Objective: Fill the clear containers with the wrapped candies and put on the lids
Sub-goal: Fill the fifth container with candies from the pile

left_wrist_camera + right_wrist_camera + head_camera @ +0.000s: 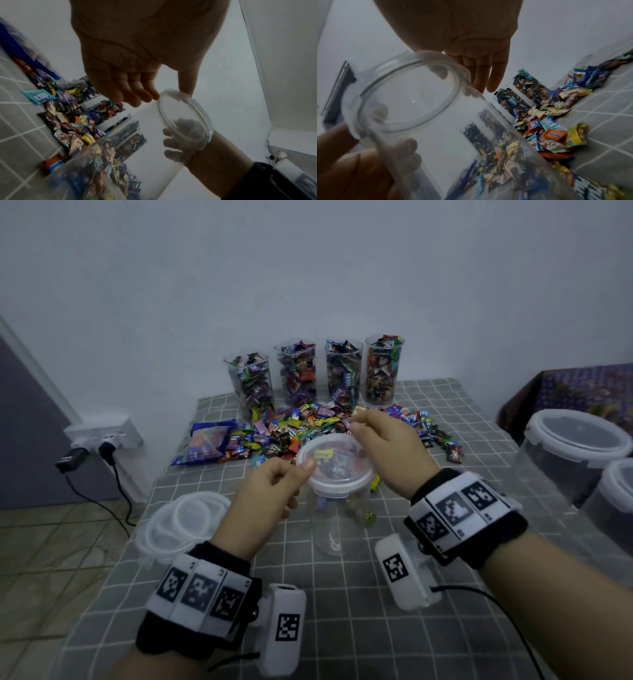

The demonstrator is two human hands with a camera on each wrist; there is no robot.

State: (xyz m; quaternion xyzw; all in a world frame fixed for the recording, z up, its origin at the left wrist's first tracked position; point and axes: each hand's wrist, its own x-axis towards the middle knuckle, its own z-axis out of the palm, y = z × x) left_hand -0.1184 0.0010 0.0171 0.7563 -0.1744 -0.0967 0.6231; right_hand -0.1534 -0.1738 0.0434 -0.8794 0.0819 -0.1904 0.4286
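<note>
At the centre of the head view, a clear container [334,518] stood on the grey checked tablecloth [359,611], its translucent lid [334,462] on top. The left hand [270,494] pinched the lid's left rim; the right hand [387,443] pinched its far right rim. Loose wrapped candies [308,426] lay just behind, with four filled containers [315,371] along the wall.

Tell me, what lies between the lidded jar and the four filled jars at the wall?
A loose pile of wrapped candies on the checked cloth, clearest in the head view.
</note>
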